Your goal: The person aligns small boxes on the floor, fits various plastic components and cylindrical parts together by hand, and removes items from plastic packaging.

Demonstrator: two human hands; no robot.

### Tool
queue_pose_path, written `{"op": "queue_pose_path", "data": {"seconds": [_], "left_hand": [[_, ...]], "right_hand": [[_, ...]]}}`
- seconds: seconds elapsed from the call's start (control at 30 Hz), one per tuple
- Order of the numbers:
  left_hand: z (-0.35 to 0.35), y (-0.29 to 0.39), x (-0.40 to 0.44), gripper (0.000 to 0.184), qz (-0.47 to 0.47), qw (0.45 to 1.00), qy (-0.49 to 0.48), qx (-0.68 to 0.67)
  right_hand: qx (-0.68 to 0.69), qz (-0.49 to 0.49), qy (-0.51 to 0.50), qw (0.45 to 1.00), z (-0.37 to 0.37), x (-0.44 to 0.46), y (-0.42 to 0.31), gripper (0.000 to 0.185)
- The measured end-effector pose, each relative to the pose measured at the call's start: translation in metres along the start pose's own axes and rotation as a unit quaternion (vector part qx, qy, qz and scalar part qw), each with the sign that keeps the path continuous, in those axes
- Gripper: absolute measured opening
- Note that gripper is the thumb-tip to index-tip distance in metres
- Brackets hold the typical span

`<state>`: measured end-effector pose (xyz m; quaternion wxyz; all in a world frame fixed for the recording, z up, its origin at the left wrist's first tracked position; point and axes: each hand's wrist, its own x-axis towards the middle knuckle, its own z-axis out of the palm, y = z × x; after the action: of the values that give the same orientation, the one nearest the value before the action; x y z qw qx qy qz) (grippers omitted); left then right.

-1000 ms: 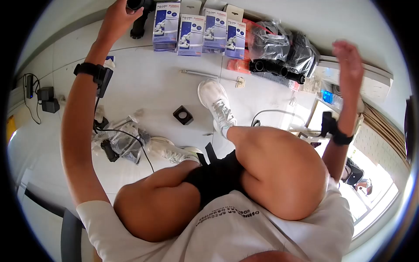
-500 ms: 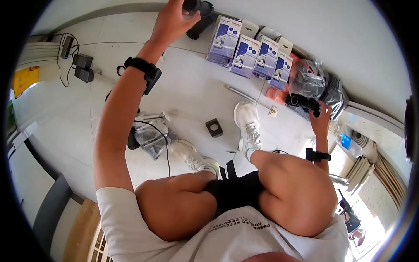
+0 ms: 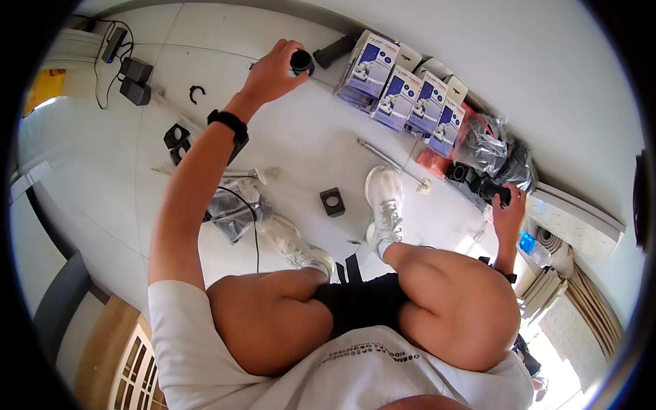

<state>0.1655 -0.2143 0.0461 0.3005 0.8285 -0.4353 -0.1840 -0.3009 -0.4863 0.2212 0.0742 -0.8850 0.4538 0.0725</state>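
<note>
My left hand (image 3: 270, 76) is closed around a short black tube (image 3: 301, 61) whose round open end faces up. It is over the floor, left of a second black tube (image 3: 336, 51) lying beside the boxes. Over on the right, my right hand (image 3: 509, 213) grips a black cylindrical part (image 3: 493, 191) by its near end. That part lies close to a black piece with a round opening (image 3: 459, 172) and crumpled clear plastic bags (image 3: 482, 147). Between my hands, a black square block with a round hole (image 3: 333, 202) rests on the floor near my shoes.
Blue-and-white boxes (image 3: 400, 96) stand along the wall. A metal rod (image 3: 389, 162) lies before them. To the left are a black C-shaped ring (image 3: 197, 94), holed black blocks (image 3: 177, 137), a bagged item with a cable (image 3: 236, 208), and black adapters (image 3: 135, 80) with wires.
My left hand has come nearer to me with the black tube, which now shows its open end. My right hand and its black part sit slightly lower in view. The view itself has shifted a little.
</note>
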Motion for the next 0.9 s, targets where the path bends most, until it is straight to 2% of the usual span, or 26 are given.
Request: {"op": "queue_pose_path", "data": {"seconds": [0.03, 0.1, 0.13, 0.17, 0.2, 0.27, 0.3, 0.4, 0.47, 0.5, 0.53, 0.57, 0.63, 0.67, 0.73, 0.77, 0.83, 0.9], "left_hand": [[0.011, -0.006, 0.001, 0.047, -0.004, 1.000, 0.004, -0.002], [0.031, -0.016, 0.002, 0.051, 0.009, 1.000, 0.012, -0.004], [0.037, -0.019, 0.003, 0.055, 0.034, 0.999, 0.022, -0.018], [0.038, -0.014, 0.006, 0.055, 0.030, 0.999, 0.026, -0.019], [0.038, -0.006, 0.011, 0.053, -0.001, 1.000, 0.014, -0.021], [0.044, -0.002, 0.021, 0.051, -0.029, 0.999, 0.004, -0.025], [0.054, -0.008, 0.026, 0.051, -0.034, 0.999, 0.021, -0.022], [0.077, -0.011, 0.021, 0.050, -0.084, 0.993, 0.063, -0.046], [0.082, -0.004, 0.027, 0.051, -0.113, 0.987, 0.086, -0.070], [0.084, 0.000, 0.026, 0.055, -0.125, 0.985, 0.093, -0.076], [0.083, 0.000, 0.026, 0.058, -0.140, 0.982, 0.100, -0.082], [0.084, 0.000, 0.027, 0.057, -0.129, 0.983, 0.097, -0.091], [0.077, 0.011, 0.016, 0.054, -0.104, 0.983, 0.146, -0.036], [0.068, 0.011, 0.014, 0.054, -0.118, 0.981, 0.154, -0.033], [0.068, 0.014, 0.009, 0.049, -0.100, 0.978, 0.127, -0.133], [0.069, 0.013, 0.009, 0.049, -0.103, 0.977, 0.126, -0.134], [0.075, 0.001, 0.011, 0.052, -0.076, 0.982, 0.114, -0.126], [0.077, -0.004, 0.011, 0.054, -0.093, 0.982, 0.114, -0.121]], "right_hand": [[-0.054, 0.004, -0.002, 0.999, -0.015, 0.001, -0.008, 0.042], [0.026, -0.089, 0.066, 0.993, -0.014, 0.016, 0.011, 0.033], [0.062, -0.105, 0.080, 0.989, -0.035, 0.023, -0.023, 0.023], [0.062, -0.136, 0.076, 0.986, -0.053, 0.033, -0.051, 0.021], [0.097, -0.159, 0.053, 0.981, -0.073, 0.045, -0.084, 0.013], [0.091, -0.175, 0.017, 0.980, -0.093, 0.074, -0.151, 0.014], [0.072, -0.249, 0.018, 0.966, -0.090, 0.094, -0.177, 0.019], [0.121, -0.394, -0.159, 0.897, -0.036, 0.182, -0.254, 0.029], [0.164, -0.257, -0.350, 0.886, 0.008, 0.210, -0.308, 0.041], [0.002, -0.244, -0.383, 0.891, 0.030, 0.236, -0.336, 0.045], [-0.027, -0.232, -0.418, 0.878, 0.030, 0.235, -0.358, 0.043], [-0.032, -0.245, -0.422, 0.872, 0.039, 0.234, -0.369, 0.043], [-0.042, -0.242, -0.281, 0.928, 0.074, 0.232, -0.393, 0.040], [-0.077, -0.223, -0.292, 0.927, 0.087, 0.235, -0.400, 0.041], [-0.129, -0.213, -0.310, 0.918, 0.112, 0.235, -0.405, 0.042], [-0.174, -0.196, -0.317, 0.911, 0.121, 0.237, -0.405, 0.043], [-0.163, -0.189, -0.324, 0.913, 0.137, 0.247, -0.401, 0.044], [-0.187, -0.210, -0.321, 0.905, 0.146, 0.260, -0.398, 0.034]]}}
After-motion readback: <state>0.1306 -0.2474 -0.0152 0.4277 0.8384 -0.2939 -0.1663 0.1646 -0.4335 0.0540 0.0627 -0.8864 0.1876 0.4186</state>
